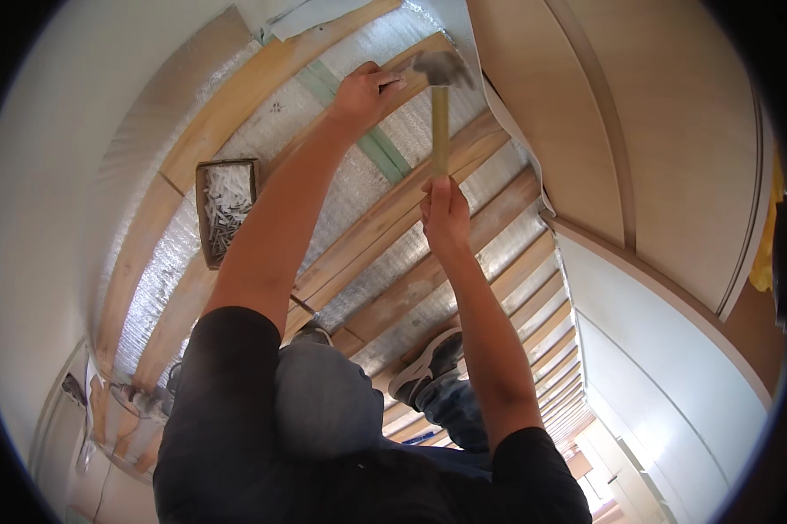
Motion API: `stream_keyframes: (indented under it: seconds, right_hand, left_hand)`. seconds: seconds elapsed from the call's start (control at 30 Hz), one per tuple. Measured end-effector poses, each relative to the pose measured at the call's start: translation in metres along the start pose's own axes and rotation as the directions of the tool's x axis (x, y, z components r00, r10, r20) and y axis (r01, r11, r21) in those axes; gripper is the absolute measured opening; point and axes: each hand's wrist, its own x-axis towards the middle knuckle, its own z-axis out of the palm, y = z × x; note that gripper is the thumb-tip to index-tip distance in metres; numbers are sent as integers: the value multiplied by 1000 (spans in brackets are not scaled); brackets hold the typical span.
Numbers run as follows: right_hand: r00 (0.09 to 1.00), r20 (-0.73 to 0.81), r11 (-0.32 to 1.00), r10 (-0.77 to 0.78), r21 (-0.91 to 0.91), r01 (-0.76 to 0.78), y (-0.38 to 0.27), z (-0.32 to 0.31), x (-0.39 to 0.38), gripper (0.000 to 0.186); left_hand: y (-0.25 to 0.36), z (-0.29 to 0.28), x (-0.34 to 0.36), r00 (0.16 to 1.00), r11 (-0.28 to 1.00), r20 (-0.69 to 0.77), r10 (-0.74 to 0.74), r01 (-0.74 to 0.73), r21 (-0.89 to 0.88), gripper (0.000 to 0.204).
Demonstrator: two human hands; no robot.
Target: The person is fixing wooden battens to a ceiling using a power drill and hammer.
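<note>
My right hand is wrapped round the wooden handle of a hammer. The hammer's grey head is smeared by motion above the far end of a wooden batten. Close by on the left, my left hand has its fingers pinched together over that same batten. What they hold, if anything, is too small to make out. Left of my left forearm, an open cardboard box contains white plastic wall plugs and grey nails or screws.
Wooden battens run in rows over silvery foil sheeting, with a strip of green tape across it. Tan panels rise on the right, a pale wall on the left. My shoe rests among the battens. A blue pen-like object lies nearby.
</note>
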Motion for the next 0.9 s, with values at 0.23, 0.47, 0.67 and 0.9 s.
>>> stream_keyframes:
  seconds: [0.23, 0.47, 0.67, 0.9]
  right_hand:
    - [864, -44, 807, -501, 337, 485, -10, 1, -25, 54]
    - [1000, -4, 988, 14, 156, -14, -8, 18, 0, 50]
    - [725, -189, 597, -663, 451, 663, -79, 12, -38, 58]
    - [967, 35, 950, 251, 186, -253, 23, 44, 23, 50]
  left_hand:
    - [2, -2, -3, 981, 953, -150, -121, 72, -293, 42]
    - [0, -5, -11, 964, 963, -229, -133, 71, -259, 38]
    - [4, -5, -11, 960, 960, -240, -141, 73, -271, 40]
    - [2, -5, -6, 967, 963, -219, -133, 74, -258, 40]
